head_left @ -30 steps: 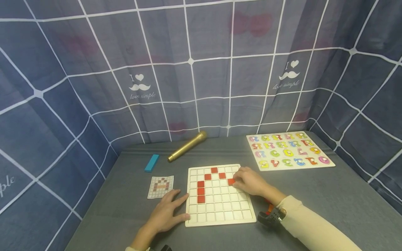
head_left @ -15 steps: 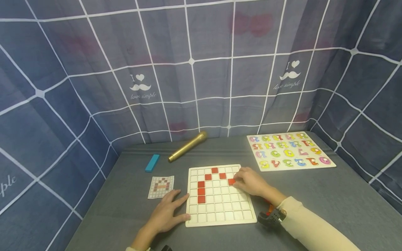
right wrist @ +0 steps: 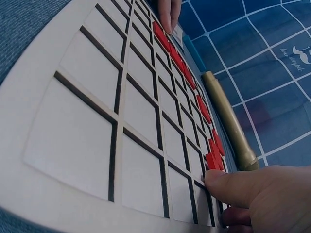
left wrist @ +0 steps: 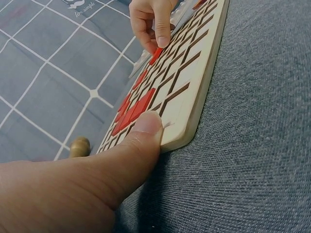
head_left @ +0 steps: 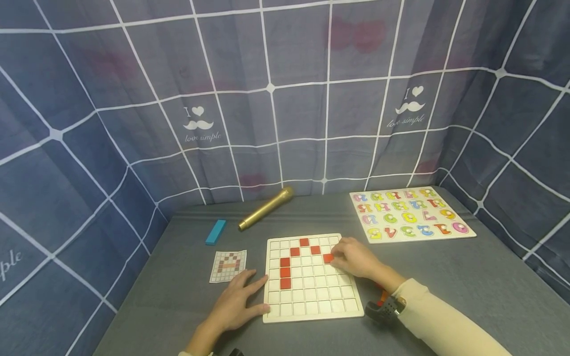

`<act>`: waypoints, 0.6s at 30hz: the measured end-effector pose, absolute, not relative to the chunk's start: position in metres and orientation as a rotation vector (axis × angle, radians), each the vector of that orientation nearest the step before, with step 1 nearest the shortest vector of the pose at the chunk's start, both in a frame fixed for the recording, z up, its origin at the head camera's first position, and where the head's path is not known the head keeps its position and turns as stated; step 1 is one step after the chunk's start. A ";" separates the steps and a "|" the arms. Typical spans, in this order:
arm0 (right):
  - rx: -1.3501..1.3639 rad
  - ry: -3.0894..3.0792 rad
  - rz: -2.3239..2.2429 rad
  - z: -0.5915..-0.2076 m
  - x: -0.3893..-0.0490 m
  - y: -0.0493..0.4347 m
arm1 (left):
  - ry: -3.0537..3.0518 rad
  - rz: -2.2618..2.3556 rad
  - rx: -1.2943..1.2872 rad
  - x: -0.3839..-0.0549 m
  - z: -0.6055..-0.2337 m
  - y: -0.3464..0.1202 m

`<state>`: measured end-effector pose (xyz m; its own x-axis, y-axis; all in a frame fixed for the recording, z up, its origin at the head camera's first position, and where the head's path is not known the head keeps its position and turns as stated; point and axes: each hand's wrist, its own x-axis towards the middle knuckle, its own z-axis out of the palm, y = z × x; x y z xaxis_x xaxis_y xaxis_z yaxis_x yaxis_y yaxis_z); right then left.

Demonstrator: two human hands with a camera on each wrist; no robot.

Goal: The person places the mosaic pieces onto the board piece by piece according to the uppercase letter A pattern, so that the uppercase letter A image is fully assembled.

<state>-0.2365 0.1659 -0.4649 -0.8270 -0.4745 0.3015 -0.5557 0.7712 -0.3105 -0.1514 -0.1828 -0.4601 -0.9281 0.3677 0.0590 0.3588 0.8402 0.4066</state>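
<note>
A white wooden grid board (head_left: 311,295) lies on the grey cloth, with several red square tiles (head_left: 285,272) set in its cells in a bent line. At the board's upper right, my right hand (head_left: 354,258) pinches another red tile (head_left: 328,258) with thumb and fingers, low over a cell. The thumb of that hand (right wrist: 243,191) shows at the tile in the right wrist view. My left hand (head_left: 236,305) lies spread at the board's left edge, its thumb (left wrist: 146,124) resting on the rim in the left wrist view.
A small pattern card (head_left: 227,267) lies left of the board. Behind it are a blue block (head_left: 215,232) and a gold microphone (head_left: 265,208). A number puzzle board (head_left: 411,215) sits at back right. Orange and red pieces (head_left: 382,297) are partly hidden under my right wrist.
</note>
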 end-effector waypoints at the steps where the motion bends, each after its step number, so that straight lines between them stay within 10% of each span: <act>1: 0.812 -2.759 0.580 -0.465 -0.237 0.166 | 2.993 0.656 0.590 -0.151 -0.460 -0.183; 18: 0.782 -2.771 0.594 -0.465 -0.237 0.164 | 2.994 0.661 0.594 -0.152 -0.461 -0.183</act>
<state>-0.2371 0.1642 -0.4650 -0.8395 -0.4561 0.2952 -0.5370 0.7789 -0.3240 -0.1519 -0.1832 -0.4608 -0.9276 0.3683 0.0628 0.3605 0.8383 0.4090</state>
